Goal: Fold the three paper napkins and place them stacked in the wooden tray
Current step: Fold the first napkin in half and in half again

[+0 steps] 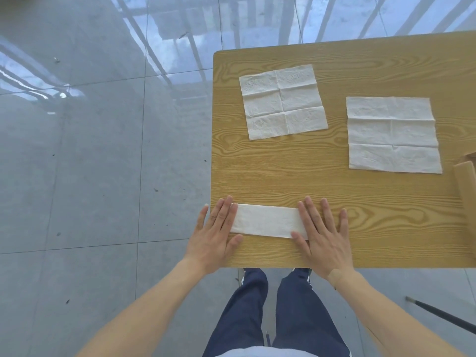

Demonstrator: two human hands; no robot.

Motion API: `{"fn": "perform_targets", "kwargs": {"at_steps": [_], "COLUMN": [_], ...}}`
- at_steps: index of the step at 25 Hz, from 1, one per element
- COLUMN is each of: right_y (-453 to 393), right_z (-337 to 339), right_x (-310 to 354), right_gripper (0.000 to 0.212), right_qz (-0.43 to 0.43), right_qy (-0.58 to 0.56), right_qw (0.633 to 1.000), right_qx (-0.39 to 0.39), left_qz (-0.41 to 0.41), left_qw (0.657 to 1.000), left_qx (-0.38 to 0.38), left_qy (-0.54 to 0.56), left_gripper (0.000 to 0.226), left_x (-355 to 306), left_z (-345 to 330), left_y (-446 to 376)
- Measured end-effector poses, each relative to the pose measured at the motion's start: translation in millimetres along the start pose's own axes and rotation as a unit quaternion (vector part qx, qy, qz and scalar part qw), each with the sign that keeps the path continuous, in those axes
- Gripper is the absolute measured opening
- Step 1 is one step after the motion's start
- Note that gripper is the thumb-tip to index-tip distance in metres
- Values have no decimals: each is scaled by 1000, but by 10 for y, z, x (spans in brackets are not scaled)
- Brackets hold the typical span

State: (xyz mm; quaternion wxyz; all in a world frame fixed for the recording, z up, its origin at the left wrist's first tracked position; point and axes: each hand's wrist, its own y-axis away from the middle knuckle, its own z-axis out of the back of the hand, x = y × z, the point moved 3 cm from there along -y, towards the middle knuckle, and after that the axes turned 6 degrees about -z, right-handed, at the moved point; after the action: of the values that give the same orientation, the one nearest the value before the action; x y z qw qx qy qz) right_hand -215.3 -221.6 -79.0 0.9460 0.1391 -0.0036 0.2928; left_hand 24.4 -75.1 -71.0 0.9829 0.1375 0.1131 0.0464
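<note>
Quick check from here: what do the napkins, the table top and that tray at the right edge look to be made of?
Folded napkin and the two open napkins: soft white embossed paper, matte, creased. Table: wood-grain finish, probably laminate given the very regular pattern and slight sheen. Tray: pale plain wood or board, matte; mostly out of frame.

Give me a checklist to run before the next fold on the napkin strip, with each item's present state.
1. Folded napkin strip lies flat on the table: ok.
2. Left hand presses its left end: ok.
3. Right hand presses its right end: ok.
4. Strip's edges line up: cannot tell, layers not visible.
5. Other two napkins, far-left one and right one, clear of the hands: ok, both still unfolded.
6. Wooden tray ready to receive: cannot tell, only a corner shows.
</note>
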Motion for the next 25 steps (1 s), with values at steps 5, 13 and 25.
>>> {"fn": "perform_targets", "kwargs": {"at_steps": [5,13,25], "right_y": [26,73,73], "right_z": [28,55,31], "right_x": [-419,-560,-572], "right_gripper": [67,65,63], "right_qz": [-90,-124,-136], "right_qy": [-46,-30,-47], "right_qw": [995,992,989], "right_qx": [-11,-4,-29], "left_qz": [4,127,286], "left_qw": [993,989,857], "left_qx": [-106,41,28], "left_qy": [51,59,428], "left_gripper": [68,54,14], "left_x": [26,10,86], "left_z": [318,590,713], "left_y": [-161,-569,-359]}}
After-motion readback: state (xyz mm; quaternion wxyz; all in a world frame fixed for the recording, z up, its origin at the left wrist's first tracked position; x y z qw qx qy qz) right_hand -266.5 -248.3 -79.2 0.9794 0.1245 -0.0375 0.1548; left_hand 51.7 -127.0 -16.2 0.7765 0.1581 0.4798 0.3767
